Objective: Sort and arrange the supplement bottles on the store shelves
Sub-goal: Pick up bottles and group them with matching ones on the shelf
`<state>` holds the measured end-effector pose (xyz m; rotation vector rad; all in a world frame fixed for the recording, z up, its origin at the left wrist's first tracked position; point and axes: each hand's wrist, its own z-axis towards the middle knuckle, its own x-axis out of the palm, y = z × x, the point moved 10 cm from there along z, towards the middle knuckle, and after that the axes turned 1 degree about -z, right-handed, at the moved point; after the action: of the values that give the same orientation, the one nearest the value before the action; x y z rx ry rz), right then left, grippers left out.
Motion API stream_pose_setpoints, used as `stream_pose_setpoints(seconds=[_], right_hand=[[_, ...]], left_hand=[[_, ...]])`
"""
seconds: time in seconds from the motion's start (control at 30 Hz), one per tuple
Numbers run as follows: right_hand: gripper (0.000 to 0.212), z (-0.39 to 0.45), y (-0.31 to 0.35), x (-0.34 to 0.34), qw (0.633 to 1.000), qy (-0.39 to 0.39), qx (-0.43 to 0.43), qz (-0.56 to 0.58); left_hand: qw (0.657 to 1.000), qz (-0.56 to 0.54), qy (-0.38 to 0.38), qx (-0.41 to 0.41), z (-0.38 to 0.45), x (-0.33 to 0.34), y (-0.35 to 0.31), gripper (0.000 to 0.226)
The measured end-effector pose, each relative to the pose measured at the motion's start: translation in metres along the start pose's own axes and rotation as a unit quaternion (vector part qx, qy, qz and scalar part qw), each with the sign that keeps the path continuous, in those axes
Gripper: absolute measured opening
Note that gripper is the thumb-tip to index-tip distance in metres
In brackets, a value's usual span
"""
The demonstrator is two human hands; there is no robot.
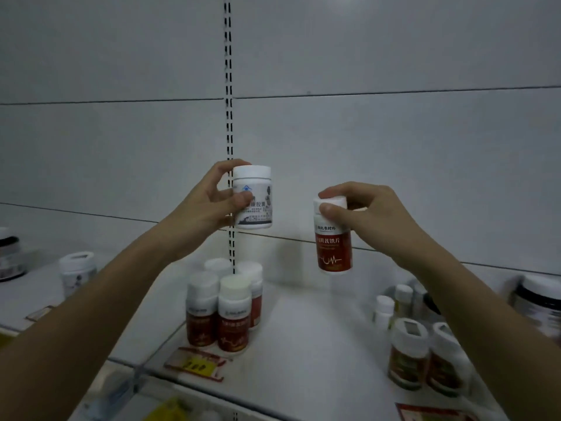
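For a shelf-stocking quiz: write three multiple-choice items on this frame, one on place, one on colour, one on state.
1. Where does the cluster of red-labelled bottles stand?
A. On the shelf, below the raised hands
B. On the floor
C. Inside a box

2. What colour is the label on the bottle in the right hand?
A. Green
B. Red
C. Blue

3. How is the white bottle at the left hand?
A. Lying on the shelf
B. Held upright in the air
C. Uncapped

Answers: A, they sit on the shelf board; B, the red-labelled bottle shows it; B, fingers grip it, cap on.
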<state>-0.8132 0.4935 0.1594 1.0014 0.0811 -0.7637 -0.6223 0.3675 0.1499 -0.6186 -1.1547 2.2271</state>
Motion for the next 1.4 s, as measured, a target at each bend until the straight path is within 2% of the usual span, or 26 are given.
stream_pose_setpoints(seconds=[0.17,0.27,0.5,0.63,0.73,0.87,1.0,1.13,1.27,1.4], right_hand=[[0.023,0.032,-0.023,0.053,0.995,0.0,0.079,-0.064],[0.027,0.046,-0.034,0.076,0.989,-0.002,0.118,-0.085],[0.025,0.054,-0.072,0.129,0.966,0.063,0.232,-0.099],[0.026,0.04,-0.086,0.147,0.954,0.101,0.269,-0.084],[0.023,0.03,-0.095,0.158,0.948,0.126,0.288,-0.055],[0.018,0.023,-0.102,0.161,0.947,0.12,0.298,-0.006],[0.019,0.022,-0.101,0.158,0.947,0.129,0.294,-0.023],[0.021,0.025,-0.091,0.154,0.948,0.132,0.274,-0.092],[0.018,0.049,-0.049,0.14,0.974,0.054,0.168,-0.141],[0.017,0.064,0.001,0.152,0.99,0.028,0.087,-0.104]], left_hand=[[0.999,-0.033,0.009,-0.022,0.006,-0.077,0.045,0.077],[0.997,-0.061,0.012,-0.042,0.012,-0.106,0.076,0.088],[0.991,-0.097,0.042,-0.08,0.007,-0.119,0.128,0.07],[0.99,-0.102,0.053,-0.086,0.004,-0.116,0.139,0.058],[0.987,-0.121,0.043,-0.093,0.003,-0.116,0.142,0.06],[0.986,-0.123,0.041,-0.1,-0.002,-0.112,0.137,0.054],[0.987,-0.115,0.036,-0.105,-0.009,-0.113,0.129,0.053],[0.99,-0.095,0.026,-0.105,-0.017,-0.117,0.113,0.054],[0.991,-0.087,0.003,-0.1,-0.027,-0.13,0.093,0.054],[0.993,-0.066,-0.028,-0.097,-0.041,-0.147,0.079,0.053]])
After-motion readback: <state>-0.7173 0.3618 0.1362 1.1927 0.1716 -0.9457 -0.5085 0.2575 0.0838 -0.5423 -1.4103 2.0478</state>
